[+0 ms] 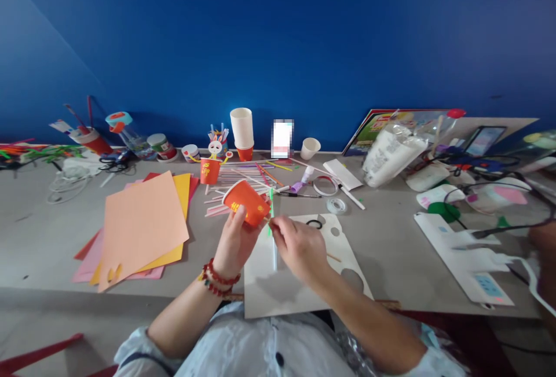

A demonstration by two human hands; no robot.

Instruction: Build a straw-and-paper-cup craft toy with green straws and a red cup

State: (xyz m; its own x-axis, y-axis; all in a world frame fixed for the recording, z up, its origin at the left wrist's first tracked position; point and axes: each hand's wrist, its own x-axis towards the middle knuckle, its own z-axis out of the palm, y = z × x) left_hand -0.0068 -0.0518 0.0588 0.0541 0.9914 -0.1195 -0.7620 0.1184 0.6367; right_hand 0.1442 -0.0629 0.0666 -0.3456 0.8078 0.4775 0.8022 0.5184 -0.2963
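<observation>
The left hand [238,242] wraps its fingers around an orange-red paper cup with yellow lettering [247,203], thumb pressed along the near side. The cup is tilted onto its side above the grey worktop [200,244], near the middle of its front edge, with its open rim towards the far left and its base towards the right hand [302,244]. The right hand has its fingertips pinched together on a thin, pale stick [267,222] just beside the cup's base; whether the stick enters the cup is too small to tell. A slim, pale blue straw with a bright green upper part [274,255] shows next to these fingertips; whether the fingers touch it is unclear.

Beneath the hands, a white sheet with rounded cut-outs [260,302] overhangs the worktop's front edge. Loose pastel straws [237,175] lie beyond the cup, towards the back edge. Left of them stands an orange-red paper cup topped with a white rabbit figure [210,171]. A stack of peach, yellow, pink and red paper sheets [147,220] lies towards the left front edge. Tall white paper cups [241,128] stand at the back edge, and a white power strip [463,270] lies near the right front corner.
</observation>
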